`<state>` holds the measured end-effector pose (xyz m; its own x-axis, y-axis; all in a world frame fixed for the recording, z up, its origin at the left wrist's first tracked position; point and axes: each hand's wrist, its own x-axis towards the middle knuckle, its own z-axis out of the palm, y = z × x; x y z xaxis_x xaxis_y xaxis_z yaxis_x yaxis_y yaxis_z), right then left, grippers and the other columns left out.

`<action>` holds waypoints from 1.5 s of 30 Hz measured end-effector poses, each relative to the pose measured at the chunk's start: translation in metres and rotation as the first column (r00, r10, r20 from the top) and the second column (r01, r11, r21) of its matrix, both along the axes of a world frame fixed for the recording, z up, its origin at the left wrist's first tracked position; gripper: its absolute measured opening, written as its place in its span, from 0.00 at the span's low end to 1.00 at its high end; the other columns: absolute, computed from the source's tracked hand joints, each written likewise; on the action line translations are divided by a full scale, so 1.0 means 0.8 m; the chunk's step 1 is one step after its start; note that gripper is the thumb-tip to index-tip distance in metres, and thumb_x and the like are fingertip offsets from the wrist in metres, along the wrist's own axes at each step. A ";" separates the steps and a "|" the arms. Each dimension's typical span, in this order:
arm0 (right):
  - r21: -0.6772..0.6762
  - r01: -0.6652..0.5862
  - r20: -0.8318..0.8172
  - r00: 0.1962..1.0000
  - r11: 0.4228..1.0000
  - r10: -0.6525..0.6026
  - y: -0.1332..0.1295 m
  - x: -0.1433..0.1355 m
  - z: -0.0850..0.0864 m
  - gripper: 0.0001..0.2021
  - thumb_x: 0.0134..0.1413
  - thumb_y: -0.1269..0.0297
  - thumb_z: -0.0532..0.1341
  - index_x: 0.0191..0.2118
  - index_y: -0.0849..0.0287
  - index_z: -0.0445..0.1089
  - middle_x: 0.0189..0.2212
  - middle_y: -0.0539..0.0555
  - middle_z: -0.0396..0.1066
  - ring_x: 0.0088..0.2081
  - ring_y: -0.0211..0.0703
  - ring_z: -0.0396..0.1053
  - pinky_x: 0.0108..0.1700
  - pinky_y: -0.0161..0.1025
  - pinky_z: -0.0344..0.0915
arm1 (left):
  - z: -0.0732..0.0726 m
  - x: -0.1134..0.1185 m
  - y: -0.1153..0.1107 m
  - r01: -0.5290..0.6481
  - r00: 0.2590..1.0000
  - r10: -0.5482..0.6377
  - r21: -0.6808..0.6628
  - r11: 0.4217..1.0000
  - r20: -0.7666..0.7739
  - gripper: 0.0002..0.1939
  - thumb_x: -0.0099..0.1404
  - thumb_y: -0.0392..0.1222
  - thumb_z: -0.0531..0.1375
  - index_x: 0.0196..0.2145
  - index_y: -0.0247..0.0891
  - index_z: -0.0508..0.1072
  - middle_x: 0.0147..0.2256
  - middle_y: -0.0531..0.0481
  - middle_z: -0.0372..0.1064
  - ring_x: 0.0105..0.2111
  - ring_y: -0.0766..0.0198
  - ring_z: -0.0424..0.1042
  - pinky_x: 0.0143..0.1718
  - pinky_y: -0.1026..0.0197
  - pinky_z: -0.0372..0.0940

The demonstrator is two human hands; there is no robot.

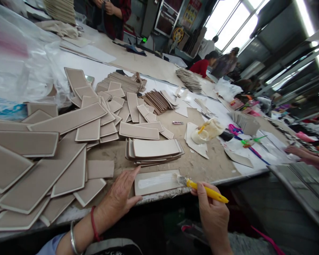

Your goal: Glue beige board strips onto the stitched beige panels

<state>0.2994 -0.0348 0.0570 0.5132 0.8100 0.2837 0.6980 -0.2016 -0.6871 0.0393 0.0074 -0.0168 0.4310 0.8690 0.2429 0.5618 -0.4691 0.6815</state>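
Primary light source: slanted white-glowing glass window [238, 23], upper right, overexposed. Secondary source: long white tubular ceiling lamp [303, 15], with glare. Illumination of the long beige-topped worktable [202, 169]: moderate, soft shadows; dark below the front edge. Highlights: crumpled clear plastic sheeting [42, 71]. Focus: centre fairly sharp; right background blurred. Distortion: wide-angle stretching toward the edges.

The yellow-handled brush [207, 191] is tilted, and its pale bristles touch the right end of the flat beige panel [158, 181], which lies near the table [215, 166] edge, with white smear along it.
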 end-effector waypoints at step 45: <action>0.117 -0.188 -0.033 0.981 0.975 0.193 -0.009 -0.052 -0.029 0.08 0.58 0.61 0.56 0.35 0.59 0.69 0.27 0.51 0.70 0.29 0.41 0.69 0.35 0.39 0.66 | -0.002 0.000 0.000 -0.033 0.999 0.032 0.071 0.997 0.023 0.42 0.55 0.37 0.64 0.61 0.40 0.46 0.55 0.39 0.60 0.54 0.49 0.62 0.54 0.45 0.61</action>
<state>0.2580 -0.0422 0.0336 0.3670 0.8580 0.3594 0.6844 0.0126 -0.7290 0.0390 0.0076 -0.0185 0.3968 0.8626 0.3139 0.5631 -0.4988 0.6588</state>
